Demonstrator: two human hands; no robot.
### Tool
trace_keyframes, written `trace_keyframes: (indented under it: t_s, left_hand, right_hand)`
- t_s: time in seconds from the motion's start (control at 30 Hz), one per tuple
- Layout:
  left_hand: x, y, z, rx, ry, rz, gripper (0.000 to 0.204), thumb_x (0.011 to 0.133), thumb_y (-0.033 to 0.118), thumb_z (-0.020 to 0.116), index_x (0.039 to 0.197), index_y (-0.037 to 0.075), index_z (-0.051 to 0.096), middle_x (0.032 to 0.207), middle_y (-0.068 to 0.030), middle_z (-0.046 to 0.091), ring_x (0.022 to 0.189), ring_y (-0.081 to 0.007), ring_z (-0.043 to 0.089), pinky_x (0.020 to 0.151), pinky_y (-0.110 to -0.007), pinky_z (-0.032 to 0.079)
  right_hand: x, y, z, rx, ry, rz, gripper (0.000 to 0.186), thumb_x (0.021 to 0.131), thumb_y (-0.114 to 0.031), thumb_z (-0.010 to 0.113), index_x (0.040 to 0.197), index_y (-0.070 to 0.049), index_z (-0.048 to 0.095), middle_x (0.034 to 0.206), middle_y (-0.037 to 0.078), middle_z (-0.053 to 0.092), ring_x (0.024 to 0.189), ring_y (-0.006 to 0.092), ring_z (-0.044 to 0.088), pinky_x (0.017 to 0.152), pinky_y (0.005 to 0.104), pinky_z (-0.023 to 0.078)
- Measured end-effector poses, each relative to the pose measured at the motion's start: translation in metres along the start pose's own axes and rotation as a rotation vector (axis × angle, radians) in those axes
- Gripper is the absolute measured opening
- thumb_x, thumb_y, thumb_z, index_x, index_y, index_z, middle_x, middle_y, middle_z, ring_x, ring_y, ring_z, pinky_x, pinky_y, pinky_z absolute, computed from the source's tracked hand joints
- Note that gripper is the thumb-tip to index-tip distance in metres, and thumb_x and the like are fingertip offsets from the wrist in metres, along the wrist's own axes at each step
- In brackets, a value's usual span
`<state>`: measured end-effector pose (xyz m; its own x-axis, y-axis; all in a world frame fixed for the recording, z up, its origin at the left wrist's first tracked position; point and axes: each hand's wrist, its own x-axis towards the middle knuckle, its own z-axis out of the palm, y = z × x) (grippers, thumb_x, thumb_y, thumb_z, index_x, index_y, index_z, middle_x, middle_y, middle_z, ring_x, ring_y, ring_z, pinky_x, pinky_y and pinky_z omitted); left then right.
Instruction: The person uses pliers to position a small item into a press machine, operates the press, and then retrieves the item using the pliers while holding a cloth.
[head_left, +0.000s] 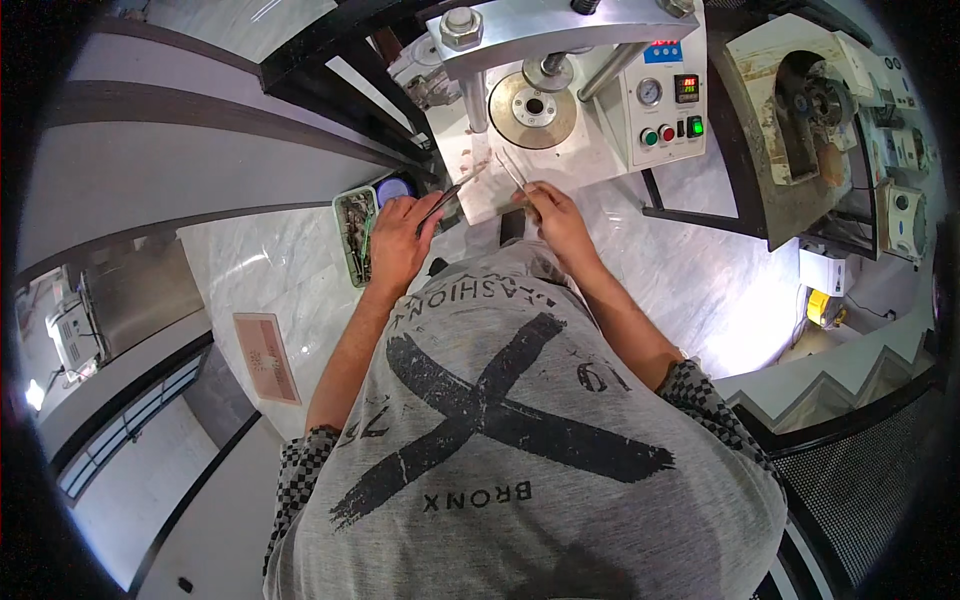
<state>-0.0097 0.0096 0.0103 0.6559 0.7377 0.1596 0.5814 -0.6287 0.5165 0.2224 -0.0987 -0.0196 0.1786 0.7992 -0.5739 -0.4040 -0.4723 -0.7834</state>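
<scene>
My left hand [400, 240] is closed around a slim tool with a dark handle [437, 207]; its thin pale end points over the white worktop, and I cannot make out its exact kind. In my right hand [556, 222] are metal tweezers [511, 170], their narrow tips close to the other tool's end. Small brownish scraps [466, 152] lie on the worktop [484, 203] around the tips. Just beyond both tools sits a round metal plate [533, 112] with a hub at its centre, beneath the press's upper crossbar [560, 38].
To the right of the plate stands a control box [667, 110] with a gauge, displays and buttons. A green bin of scraps [355, 235] and a blue round container [394, 189] are by my left hand. A second machine [800, 110] is far right; a pinkish panel [266, 357] lies on the floor.
</scene>
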Motion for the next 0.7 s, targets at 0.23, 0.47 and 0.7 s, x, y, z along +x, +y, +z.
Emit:
trace_keyframes:
  t_s: [0.23,0.47,0.7]
  left_hand:
    - [-0.005,0.0,0.002,0.009,0.021,-0.023,0.027,0.086,0.016,0.069,0.113,0.011,0.067,0.088,-0.0102,0.06,0.083,-0.0302,0.056,0.074,-0.04,0.047]
    - [-0.005,0.005,0.0,0.002,0.1,-0.016,0.028,0.084,0.012,0.071,0.112,0.011,0.069,0.086,-0.0089,0.059,0.081,-0.0277,0.057,0.072,-0.039,0.048]
    - [-0.007,0.004,0.005,0.023,0.091,-0.006,0.029,0.083,0.011,0.072,0.112,0.012,0.069,0.086,-0.0079,0.058,0.082,-0.0265,0.057,0.072,-0.038,0.048]
  right_hand:
    - [-0.019,-0.02,0.014,-0.632,0.154,-0.202,0.034,0.098,-0.035,0.053,0.109,-0.004,0.064,0.088,0.016,0.069,0.079,0.0262,0.064,0.075,0.0337,0.049]
    - [-0.015,-0.008,0.016,-0.481,0.072,-0.175,0.04,0.101,-0.037,0.049,0.103,-0.002,0.067,0.079,0.011,0.066,0.069,0.0222,0.06,0.066,0.0326,0.046]
    - [-0.008,-0.003,0.017,-0.053,-0.019,0.035,0.033,0.101,-0.032,0.052,0.09,-0.003,0.063,0.066,-0.001,0.049,0.061,0.0092,0.04,0.056,0.0243,0.034]
